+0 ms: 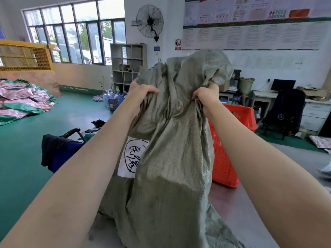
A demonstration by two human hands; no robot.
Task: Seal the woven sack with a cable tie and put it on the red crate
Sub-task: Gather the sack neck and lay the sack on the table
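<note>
A grey-green woven sack (pixel 172 149) stands upright in front of me on a grey surface, full and bulging, with a white label bearing black handwriting on its left side. My left hand (pixel 141 91) grips the sack's upper left edge and my right hand (pixel 206 95) grips the upper right edge, both fists closed in the fabric. The loose mouth of the sack rises crumpled above my hands. A red perforated crate (pixel 232 126) sits just behind and to the right of the sack, partly hidden by it and by my right arm. No cable tie is visible.
A dark chair with blue cloth (pixel 59 151) stands at the left of the sack. On the green floor lie pink-and-green sheets (pixel 21 99), water bottles and a bucket (pixel 112 103). Desks, a monitor and an office chair (pixel 284 111) line the right wall; a shelf (pixel 128 65) stands behind.
</note>
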